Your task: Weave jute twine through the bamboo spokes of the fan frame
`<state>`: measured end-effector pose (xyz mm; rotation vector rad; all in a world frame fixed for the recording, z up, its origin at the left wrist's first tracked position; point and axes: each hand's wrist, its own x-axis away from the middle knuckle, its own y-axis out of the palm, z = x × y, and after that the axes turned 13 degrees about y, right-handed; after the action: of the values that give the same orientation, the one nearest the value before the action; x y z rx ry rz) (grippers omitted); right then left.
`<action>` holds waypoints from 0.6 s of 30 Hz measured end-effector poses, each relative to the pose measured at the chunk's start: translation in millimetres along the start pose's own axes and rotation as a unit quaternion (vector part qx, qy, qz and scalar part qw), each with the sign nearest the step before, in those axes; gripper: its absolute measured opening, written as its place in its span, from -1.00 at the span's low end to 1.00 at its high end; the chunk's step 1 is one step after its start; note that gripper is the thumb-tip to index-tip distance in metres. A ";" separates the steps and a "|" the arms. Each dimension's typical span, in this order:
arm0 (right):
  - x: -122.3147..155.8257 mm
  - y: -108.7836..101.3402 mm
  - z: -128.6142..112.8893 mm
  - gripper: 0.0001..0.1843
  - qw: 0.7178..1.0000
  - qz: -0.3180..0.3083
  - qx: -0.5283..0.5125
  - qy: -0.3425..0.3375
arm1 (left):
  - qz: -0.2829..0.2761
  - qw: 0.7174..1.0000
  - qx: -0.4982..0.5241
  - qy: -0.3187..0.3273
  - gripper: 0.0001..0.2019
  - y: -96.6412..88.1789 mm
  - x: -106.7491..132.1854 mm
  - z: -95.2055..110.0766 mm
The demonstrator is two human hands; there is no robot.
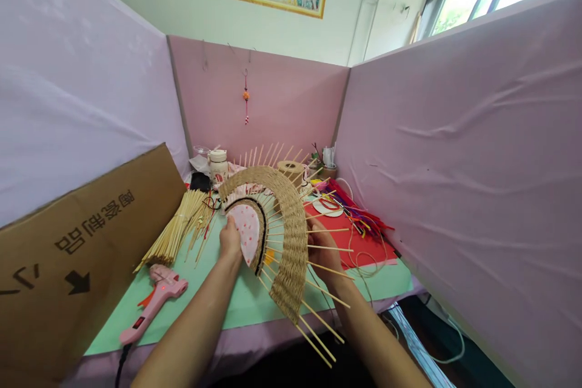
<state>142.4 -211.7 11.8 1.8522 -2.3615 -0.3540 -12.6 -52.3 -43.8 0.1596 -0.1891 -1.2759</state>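
Note:
A half-round woven fan [291,224] is held up over the table, tilted, with thin wooden sticks fanning out past its twine band. Its inner half-circle is pink dotted fabric [246,231] edged with a dark cord. My left hand [231,239] is closed on the fabric part, thumb on the front and fingers hidden behind. My right hand [322,247] is behind the sticks at the right side of the woven band; its fingers are mostly hidden, but it appears to support the fan from the back.
A pink glue gun [157,303] lies front left by a cardboard box [86,254]. Behind it are a bundle of sticks [175,224] and a white bottle [219,165]. A twine roll [291,171], red sheets [334,227] and coloured pipe cleaners [359,209] lie at the back right.

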 end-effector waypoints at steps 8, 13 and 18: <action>-7.7 11.5 0.2 -0.39 0.998 -0.027 -0.018 0.053 | 0.022 0.995 -0.095 0.031 -0.69 13.4 1.4 -5.2; -11.9 4.6 -2.2 -0.39 0.998 -0.029 -0.010 0.056 | -0.005 0.987 -0.146 0.066 -0.64 19.5 -4.9 -9.7; -17.8 -3.5 -10.7 -0.44 0.999 -0.008 0.022 0.041 | -0.133 0.971 -0.172 0.099 -0.58 21.6 -5.0 -11.2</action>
<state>152.6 -196.4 22.1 1.8672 -2.3205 -0.2243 8.7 -41.2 -50.1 0.0119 0.2328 -1.5282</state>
